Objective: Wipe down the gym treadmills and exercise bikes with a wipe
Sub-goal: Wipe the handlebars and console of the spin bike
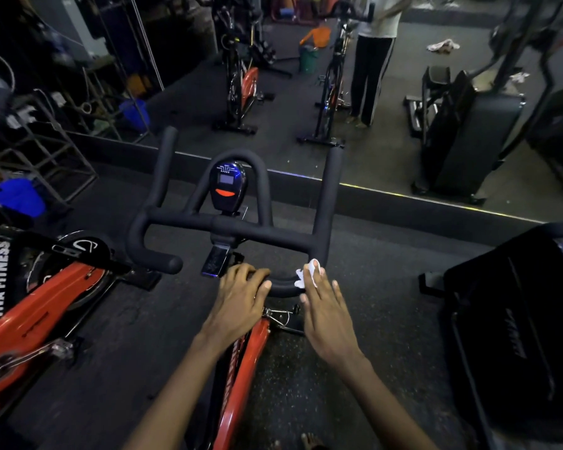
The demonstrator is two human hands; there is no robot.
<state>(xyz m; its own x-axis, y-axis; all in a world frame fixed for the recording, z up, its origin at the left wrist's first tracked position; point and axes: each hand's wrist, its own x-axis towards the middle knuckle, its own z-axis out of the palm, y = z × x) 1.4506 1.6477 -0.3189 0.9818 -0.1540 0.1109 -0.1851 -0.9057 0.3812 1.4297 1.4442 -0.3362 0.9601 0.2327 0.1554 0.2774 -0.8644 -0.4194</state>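
Left hand (241, 297) curled round near loop of handlebar (264, 233). Right hand (325, 306) flat, fingers (334, 289) straight, pressing wipe (306, 274) on bar, 3 o'clock from left hand. Wipe not gripped: fast rub may make it slip, drop on floor (387, 287). Bike (247, 368) may wobble if pushed hard.

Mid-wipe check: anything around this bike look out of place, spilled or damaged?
Nothing on the bike itself: the handlebar and console look intact, with no spill. The only strays show in the mirror, upper right: a crumpled pale cloth and a smaller one lying loose on the floor.
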